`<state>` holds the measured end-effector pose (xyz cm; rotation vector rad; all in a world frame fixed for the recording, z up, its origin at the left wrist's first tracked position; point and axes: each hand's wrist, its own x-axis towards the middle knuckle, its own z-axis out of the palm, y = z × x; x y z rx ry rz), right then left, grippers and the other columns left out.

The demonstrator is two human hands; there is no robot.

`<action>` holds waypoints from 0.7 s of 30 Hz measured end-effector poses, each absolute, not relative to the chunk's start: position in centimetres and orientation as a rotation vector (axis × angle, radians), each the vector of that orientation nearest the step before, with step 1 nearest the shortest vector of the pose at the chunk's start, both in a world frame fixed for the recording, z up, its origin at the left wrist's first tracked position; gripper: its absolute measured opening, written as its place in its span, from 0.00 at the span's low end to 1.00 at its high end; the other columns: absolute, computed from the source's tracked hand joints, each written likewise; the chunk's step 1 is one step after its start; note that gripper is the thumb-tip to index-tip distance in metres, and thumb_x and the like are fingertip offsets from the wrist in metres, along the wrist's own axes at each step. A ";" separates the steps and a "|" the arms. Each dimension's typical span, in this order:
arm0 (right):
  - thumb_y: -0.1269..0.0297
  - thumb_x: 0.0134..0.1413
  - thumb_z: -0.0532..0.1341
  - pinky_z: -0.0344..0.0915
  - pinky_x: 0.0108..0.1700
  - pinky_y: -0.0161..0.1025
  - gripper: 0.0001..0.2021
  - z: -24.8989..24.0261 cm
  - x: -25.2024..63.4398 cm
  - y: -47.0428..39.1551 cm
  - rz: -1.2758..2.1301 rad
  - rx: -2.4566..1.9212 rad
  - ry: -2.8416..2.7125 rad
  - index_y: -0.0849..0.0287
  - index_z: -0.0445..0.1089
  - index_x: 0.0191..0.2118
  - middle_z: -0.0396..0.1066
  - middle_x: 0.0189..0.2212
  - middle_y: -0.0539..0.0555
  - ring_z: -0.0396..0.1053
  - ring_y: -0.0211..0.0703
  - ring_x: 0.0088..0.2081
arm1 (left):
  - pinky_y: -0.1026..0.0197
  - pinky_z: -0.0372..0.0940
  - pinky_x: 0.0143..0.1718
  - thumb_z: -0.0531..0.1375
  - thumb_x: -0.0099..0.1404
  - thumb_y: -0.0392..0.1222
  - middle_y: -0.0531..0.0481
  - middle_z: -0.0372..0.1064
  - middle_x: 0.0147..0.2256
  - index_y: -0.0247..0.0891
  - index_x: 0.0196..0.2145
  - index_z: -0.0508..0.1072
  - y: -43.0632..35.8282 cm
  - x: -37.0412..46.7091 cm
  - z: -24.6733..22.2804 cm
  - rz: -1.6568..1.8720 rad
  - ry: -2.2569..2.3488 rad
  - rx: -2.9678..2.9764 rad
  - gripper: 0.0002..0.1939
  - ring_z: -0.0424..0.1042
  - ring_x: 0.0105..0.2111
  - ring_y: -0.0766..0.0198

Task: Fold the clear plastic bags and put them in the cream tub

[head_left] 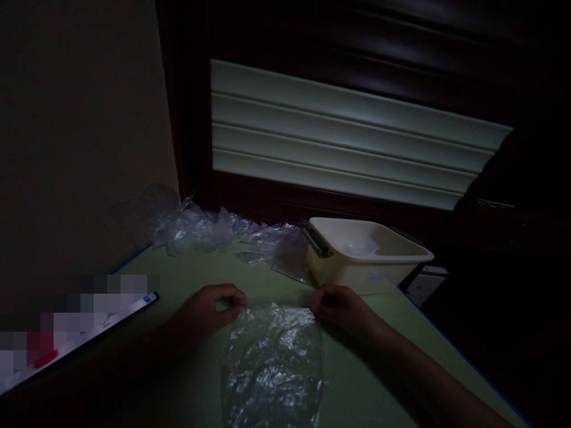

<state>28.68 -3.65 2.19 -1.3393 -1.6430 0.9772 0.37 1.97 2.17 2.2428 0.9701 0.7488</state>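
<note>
A clear, wrinkled plastic bag (274, 368) lies on the green table between my hands, its top edge toward the far side. My left hand (218, 306) pinches the bag's upper left corner between thumb and index finger. At the upper right corner, my right hand (334, 306) has its fingertips closed on the plastic. Just beyond my right hand stands a cream bin (357, 273) with dark handles and some clear plastic inside.
Crumpled clear bags (200, 229) are heaped along the back edge of the green table (366, 368). A lit screen (98, 327), partly pixelated, is at the left. A white device (426, 285) sits beyond the right edge. Wall and dark panelling stand behind.
</note>
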 end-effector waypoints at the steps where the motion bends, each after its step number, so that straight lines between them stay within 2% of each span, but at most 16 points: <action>1: 0.61 0.42 0.64 0.62 0.31 0.37 0.08 2.2 28.7 -3.6 0.968 -1.341 -1.659 0.61 0.68 0.25 0.69 0.23 0.51 0.66 0.39 0.26 | 0.61 0.66 0.37 0.54 0.56 0.41 0.49 0.73 0.30 0.36 0.28 0.74 2.0 0.4 2.2 0.756 0.951 2.257 0.10 0.72 0.32 0.60; 7: 0.64 0.44 0.60 0.63 0.30 0.38 0.06 2.1 29.0 -3.5 0.905 -1.364 -1.751 0.62 0.69 0.25 0.71 0.23 0.53 0.67 0.40 0.26 | 0.64 0.65 0.35 0.54 0.57 0.36 0.49 0.73 0.30 0.36 0.28 0.75 2.2 0.2 2.2 0.782 0.819 2.373 0.09 0.72 0.31 0.63; 15: 0.73 0.46 0.57 0.63 0.30 0.36 0.06 2.2 29.1 -3.9 0.695 -1.398 -1.921 0.62 0.71 0.27 0.72 0.24 0.53 0.68 0.40 0.27 | 0.66 0.64 0.33 0.53 0.58 0.28 0.49 0.72 0.31 0.35 0.30 0.74 2.8 -0.4 1.7 0.802 0.642 2.629 0.11 0.72 0.31 0.65; 21: 0.76 0.50 0.56 0.64 0.38 0.40 0.10 2.3 28.9 -4.6 0.513 -1.346 -2.081 0.60 0.74 0.27 0.72 0.30 0.55 0.70 0.43 0.33 | 0.64 0.63 0.36 0.53 0.60 0.25 0.49 0.73 0.32 0.36 0.31 0.74 2.8 -0.5 1.5 0.755 0.521 2.858 0.12 0.70 0.34 0.63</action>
